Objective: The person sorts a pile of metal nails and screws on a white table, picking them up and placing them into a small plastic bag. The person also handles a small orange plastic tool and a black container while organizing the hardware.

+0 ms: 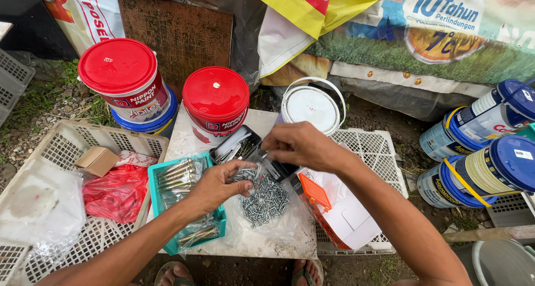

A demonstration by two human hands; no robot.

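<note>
Screws [266,201] are heaped loose on a clear bag [278,227], spread flat on the small white table [184,138], at centre, straight ahead of the person.

Left hand [214,184]: cupped, palm partly up, resting at the pile's left edge. A small batch of screws is held in the curled fingers; hand half closed, not clenched.

Right hand [301,145]: held above and behind the pile, fingers pinched together on something small near the black tray [237,147]. What is pinched cannot be told; it looks like a screw or a bit of plastic.

Relation that matters: the pile lies just right of the left hand and below/forward of the right hand. The left hand is nearer, touching the heap; the right is clear above it.

Orientation: no common axis. Screws are jumbled, pointing every way. The heap itself is stretched roughly near-to-far.

Alongside: a teal tray [159,199] of long gold bolts [177,176] sits under the left wrist, bolts lying roughly left-right, tilted. An orange-and-white box [340,219] lies open to the right of the pile. Two red-lidded paint cans [216,94] and a white bucket [310,106] stand behind. White crates [67,147] flank the table.
</note>
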